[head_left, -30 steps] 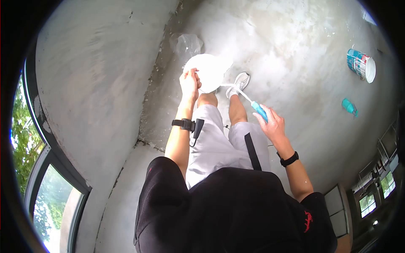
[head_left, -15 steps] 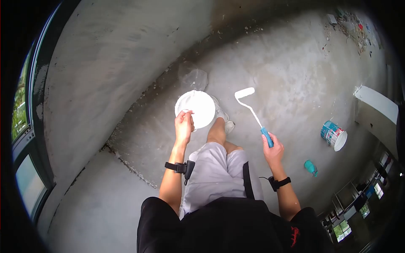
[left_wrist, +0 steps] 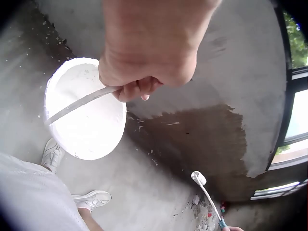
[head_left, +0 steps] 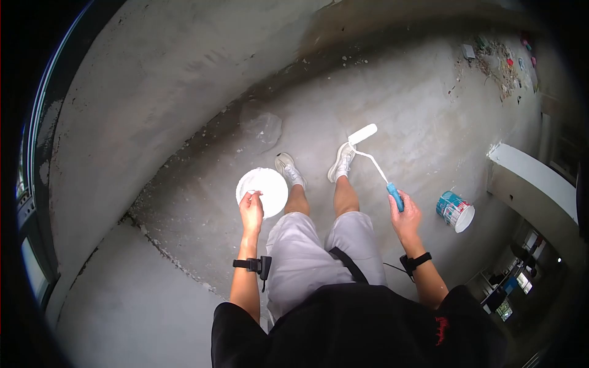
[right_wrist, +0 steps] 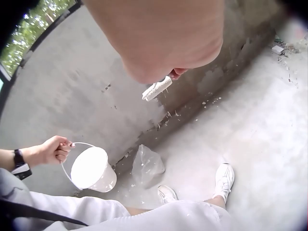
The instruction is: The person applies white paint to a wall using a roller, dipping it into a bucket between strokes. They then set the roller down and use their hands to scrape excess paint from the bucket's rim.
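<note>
My left hand (head_left: 251,214) grips the wire handle (left_wrist: 79,102) of a white bucket (head_left: 270,184), which hangs beside my left leg. White paint shows inside it, bright in the left wrist view. In my right hand (head_left: 406,214) is a paint roller (head_left: 396,197), held by its blue grip. Its white-coated sleeve (head_left: 362,133) points forward and away from me, overlapping my right shoe in the head view. Bucket and roller are well apart. The right wrist view shows the sleeve past my fist, the blue grip hidden behind the hand.
A bare plastered wall (head_left: 153,80) runs along the left, with a darker patch farther on. By its foot lies a clear plastic bag (head_left: 262,129). A blue-and-white paint pail (head_left: 455,211) lies tipped on the floor at right. Rubble (head_left: 497,67) is scattered at the far right.
The roller has moved from beside the bucket out to the right, its sleeve in plain view. The bucket has come closer to my body on the left. My feet have stepped and the view has turned.
</note>
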`<state>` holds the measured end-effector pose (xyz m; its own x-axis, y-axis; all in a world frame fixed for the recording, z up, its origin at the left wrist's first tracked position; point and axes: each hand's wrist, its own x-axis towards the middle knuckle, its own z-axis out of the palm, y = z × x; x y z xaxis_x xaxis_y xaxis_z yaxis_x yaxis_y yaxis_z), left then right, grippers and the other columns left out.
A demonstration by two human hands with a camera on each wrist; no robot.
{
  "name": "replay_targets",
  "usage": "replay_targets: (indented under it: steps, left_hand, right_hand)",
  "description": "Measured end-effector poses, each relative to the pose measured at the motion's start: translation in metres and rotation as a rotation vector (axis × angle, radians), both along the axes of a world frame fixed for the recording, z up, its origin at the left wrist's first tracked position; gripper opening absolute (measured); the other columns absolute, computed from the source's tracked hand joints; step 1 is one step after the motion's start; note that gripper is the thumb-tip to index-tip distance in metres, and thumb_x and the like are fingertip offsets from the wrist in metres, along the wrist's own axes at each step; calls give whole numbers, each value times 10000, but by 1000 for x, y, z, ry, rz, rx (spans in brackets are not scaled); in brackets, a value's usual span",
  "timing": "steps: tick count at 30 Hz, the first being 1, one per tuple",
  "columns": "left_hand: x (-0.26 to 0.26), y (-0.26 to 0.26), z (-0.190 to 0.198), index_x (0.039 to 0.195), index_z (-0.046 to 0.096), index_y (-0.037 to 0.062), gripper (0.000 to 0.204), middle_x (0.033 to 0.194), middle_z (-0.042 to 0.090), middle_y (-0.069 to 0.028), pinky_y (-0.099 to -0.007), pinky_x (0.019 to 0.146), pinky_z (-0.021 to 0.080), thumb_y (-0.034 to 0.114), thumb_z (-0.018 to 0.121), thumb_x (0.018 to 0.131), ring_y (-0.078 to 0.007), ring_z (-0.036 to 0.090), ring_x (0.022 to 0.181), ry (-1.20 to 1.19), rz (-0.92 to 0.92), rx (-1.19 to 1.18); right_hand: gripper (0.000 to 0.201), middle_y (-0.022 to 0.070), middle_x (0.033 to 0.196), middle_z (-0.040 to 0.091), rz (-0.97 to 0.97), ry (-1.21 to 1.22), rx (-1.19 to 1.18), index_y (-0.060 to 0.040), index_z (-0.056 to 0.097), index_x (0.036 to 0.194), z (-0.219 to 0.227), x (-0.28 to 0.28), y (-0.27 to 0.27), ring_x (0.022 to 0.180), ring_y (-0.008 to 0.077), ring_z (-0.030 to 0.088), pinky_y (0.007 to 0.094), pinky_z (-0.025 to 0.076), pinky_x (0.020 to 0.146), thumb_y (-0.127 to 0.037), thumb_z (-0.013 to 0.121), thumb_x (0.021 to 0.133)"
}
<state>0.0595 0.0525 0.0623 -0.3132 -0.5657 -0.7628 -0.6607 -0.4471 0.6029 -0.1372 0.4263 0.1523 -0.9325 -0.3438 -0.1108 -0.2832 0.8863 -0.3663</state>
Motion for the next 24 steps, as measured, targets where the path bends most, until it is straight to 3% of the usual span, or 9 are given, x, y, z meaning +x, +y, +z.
replay_targets:
  steps: [5,7,8,15,17,24]
  left_hand:
    - [-3,32,5,883,595,55,160,541,354,70,-244,390,200,161,514,971,-35,266,417,40,169,-32]
    - [-22,48,12,899,570,58,129,540,313,70,-248,404,194,155,518,964,-48,232,415,80,532,170]
    - [-28,59,16,907,552,57,118,541,297,65,-253,413,194,155,516,962,-57,226,417,103,562,164]
    - [-50,120,28,877,569,44,169,562,331,66,-246,424,191,170,512,974,-40,250,448,226,564,-25]
    - [-59,134,38,877,573,42,169,563,330,67,-245,426,189,164,512,976,-37,248,451,221,606,-41]
    - [-82,182,59,887,581,42,167,552,303,65,-243,429,182,145,498,989,-39,232,448,137,576,-119]
  right_hand:
    - [304,184,874,703,-110,-52,-72,-12,665,1059,-10,-46,-3,750,348,687,412,530,675,-268,706,899]
    - [291,182,866,709,-133,-8,-68,-21,670,1045,-23,-73,6,755,341,694,400,532,671,-264,715,892]
    - [306,184,840,709,-172,-37,-97,-16,671,1044,-26,-85,10,733,327,696,403,528,663,-279,713,893]
    - [319,182,834,711,-285,-154,-270,-20,673,1044,-61,-152,54,729,319,699,408,526,657,-309,694,910]
    - [315,182,835,710,-133,-46,-134,-22,673,1045,-55,-169,77,733,325,697,407,528,655,-303,701,905]
    - [293,182,846,706,5,23,-99,-10,670,1039,-50,-210,119,730,331,692,395,537,667,-263,715,897]
